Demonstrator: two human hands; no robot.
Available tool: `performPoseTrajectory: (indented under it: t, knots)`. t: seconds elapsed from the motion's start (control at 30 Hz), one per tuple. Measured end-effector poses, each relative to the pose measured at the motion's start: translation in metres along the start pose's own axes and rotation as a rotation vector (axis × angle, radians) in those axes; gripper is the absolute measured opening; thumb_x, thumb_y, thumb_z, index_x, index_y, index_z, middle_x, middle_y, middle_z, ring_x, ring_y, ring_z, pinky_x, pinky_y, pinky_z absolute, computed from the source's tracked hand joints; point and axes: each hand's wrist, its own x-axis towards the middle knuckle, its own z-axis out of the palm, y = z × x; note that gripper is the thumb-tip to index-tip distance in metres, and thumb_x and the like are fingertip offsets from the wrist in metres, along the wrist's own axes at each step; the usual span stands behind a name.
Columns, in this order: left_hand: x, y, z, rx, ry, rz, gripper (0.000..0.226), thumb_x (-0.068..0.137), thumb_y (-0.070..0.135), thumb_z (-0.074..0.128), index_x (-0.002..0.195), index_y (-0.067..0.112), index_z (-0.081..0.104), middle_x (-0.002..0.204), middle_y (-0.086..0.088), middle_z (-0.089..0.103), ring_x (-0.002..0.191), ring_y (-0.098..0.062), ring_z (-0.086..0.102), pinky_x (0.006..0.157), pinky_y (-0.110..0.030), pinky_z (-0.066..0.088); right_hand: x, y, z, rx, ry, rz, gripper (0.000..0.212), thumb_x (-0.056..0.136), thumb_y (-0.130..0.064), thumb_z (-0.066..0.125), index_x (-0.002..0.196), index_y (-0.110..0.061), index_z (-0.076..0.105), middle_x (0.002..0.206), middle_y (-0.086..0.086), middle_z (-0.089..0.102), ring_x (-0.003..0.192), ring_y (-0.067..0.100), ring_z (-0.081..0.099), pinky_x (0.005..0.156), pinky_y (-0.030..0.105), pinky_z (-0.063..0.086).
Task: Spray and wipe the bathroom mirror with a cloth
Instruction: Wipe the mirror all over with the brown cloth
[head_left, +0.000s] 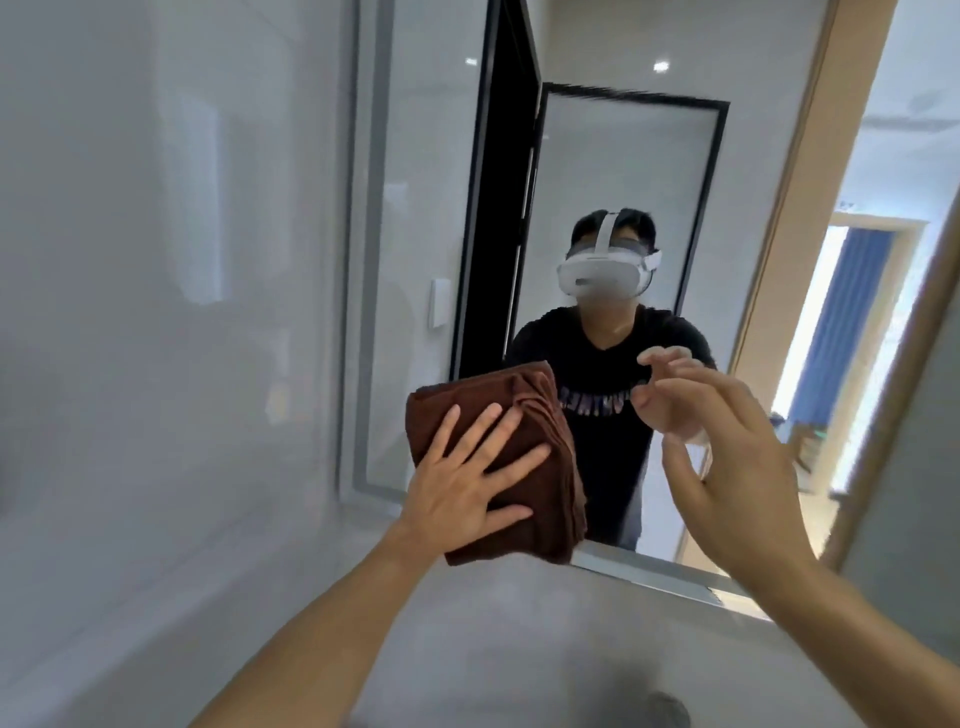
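The bathroom mirror (613, 171) fills the upper middle of the head view, with a pale frame along its left and bottom edges. A folded brown cloth (540, 415) lies flat against the mirror's lower left corner. My left hand (462, 478) presses on the cloth with fingers spread wide. My right hand (727, 457) hovers to the right, close to the glass, fingers curled apart and holding nothing. No spray bottle is in view. The mirror reflects a person in a black shirt and both hands.
A glossy white tiled wall (156, 312) stands to the left of the mirror. Below is a white basin (519, 649) with a dark drain (670, 709) at the bottom edge. A wooden door frame (893, 415) runs along the right.
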Motion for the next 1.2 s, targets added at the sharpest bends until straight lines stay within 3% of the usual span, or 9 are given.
performPoseTrajectory:
  t: [0.13, 0.27, 0.4, 0.57, 0.7, 0.8, 0.9, 1.07, 1.2]
  knots:
    - [-0.048, -0.036, 0.008, 0.003, -0.026, -0.321, 0.077, 0.092, 0.065, 0.046, 0.156, 0.033, 0.018, 0.161, -0.016, 0.021, 0.149, -0.036, 0.021, 0.115, -0.066, 0.022, -0.004, -0.017, 0.019, 0.021, -0.048, -0.015, 0.040, 0.085, 0.003, 0.067, 0.121, -0.014, 0.065, 0.132, -0.006, 0.055, 0.122, 0.014, 0.054, 0.085, 0.011, 0.038]
    - [-0.065, -0.022, 0.013, -0.093, 0.018, -0.623, 0.074, 0.095, 0.062, 0.039, 0.156, 0.023, 0.024, 0.161, -0.022, 0.020, 0.151, -0.040, 0.017, 0.119, -0.063, 0.013, -0.013, -0.021, 0.022, 0.042, -0.070, -0.031, 0.040, 0.084, 0.001, 0.065, 0.122, -0.014, 0.066, 0.131, -0.006, 0.057, 0.125, 0.013, 0.053, 0.088, 0.015, 0.037]
    - [-0.059, 0.024, 0.023, -0.175, 0.120, -0.967, 0.083, 0.086, 0.040, 0.065, 0.156, 0.012, 0.028, 0.163, -0.022, 0.014, 0.153, -0.039, 0.010, 0.118, -0.066, 0.012, -0.028, -0.017, 0.015, 0.031, -0.091, -0.018, 0.041, 0.085, -0.003, 0.064, 0.124, -0.018, 0.064, 0.131, -0.007, 0.058, 0.120, 0.008, 0.050, 0.088, 0.011, 0.034]
    - [-0.030, 0.089, 0.022, -0.294, 0.114, -1.208, 0.087, 0.093, 0.063, 0.038, 0.158, 0.011, 0.013, 0.164, -0.024, 0.008, 0.153, -0.038, 0.005, 0.117, -0.065, 0.012, -0.052, 0.001, 0.001, 0.016, -0.090, 0.010, 0.040, 0.086, -0.003, 0.064, 0.123, -0.017, 0.065, 0.130, -0.007, 0.058, 0.114, 0.009, 0.053, 0.087, 0.010, 0.034]
    - [-0.009, 0.149, 0.024, -0.292, 0.073, -1.089, 0.096, 0.088, 0.047, 0.065, 0.158, 0.013, 0.010, 0.162, -0.028, 0.008, 0.152, -0.043, 0.006, 0.118, -0.066, 0.012, -0.069, 0.019, -0.014, 0.015, -0.066, 0.053, 0.042, 0.085, -0.001, 0.064, 0.123, -0.019, 0.065, 0.127, -0.009, 0.057, 0.102, 0.007, 0.054, 0.073, 0.009, 0.043]
    - [0.010, 0.192, 0.022, -0.261, 0.022, -0.853, 0.084, 0.092, 0.056, 0.053, 0.156, 0.014, 0.019, 0.160, -0.030, 0.014, 0.150, -0.046, 0.013, 0.117, -0.067, 0.014, -0.077, 0.036, -0.032, 0.001, -0.055, 0.069, 0.043, 0.085, 0.003, 0.064, 0.122, -0.019, 0.065, 0.127, -0.008, 0.058, 0.110, 0.012, 0.056, 0.077, 0.008, 0.045]
    - [0.027, 0.223, 0.018, -0.239, -0.052, -0.569, 0.080, 0.093, 0.063, 0.046, 0.156, 0.022, 0.019, 0.160, -0.025, 0.016, 0.150, -0.043, 0.014, 0.118, -0.066, 0.013, -0.081, 0.054, -0.052, -0.014, -0.028, 0.107, 0.043, 0.084, 0.007, 0.064, 0.121, -0.017, 0.066, 0.126, -0.006, 0.058, 0.114, 0.012, 0.055, 0.088, 0.019, 0.041]
    - [0.076, 0.234, 0.007, -0.171, -0.054, -0.109, 0.075, 0.090, 0.064, 0.052, 0.154, 0.032, 0.031, 0.161, -0.015, 0.021, 0.151, -0.032, 0.020, 0.121, -0.058, 0.012, -0.086, 0.077, -0.084, -0.037, 0.060, 0.205, 0.040, 0.084, 0.009, 0.063, 0.117, -0.015, 0.064, 0.117, -0.010, 0.056, 0.108, 0.002, 0.049, 0.091, -0.001, 0.030]
    - [0.138, 0.224, -0.013, -0.173, -0.057, 0.187, 0.078, 0.087, 0.062, 0.054, 0.155, 0.034, 0.028, 0.165, -0.008, 0.019, 0.154, -0.024, 0.014, 0.124, -0.052, 0.008, -0.094, 0.089, -0.095, -0.058, 0.107, 0.259, 0.041, 0.084, 0.011, 0.062, 0.114, -0.017, 0.061, 0.110, -0.007, 0.058, 0.099, 0.006, 0.053, 0.089, 0.000, 0.033]
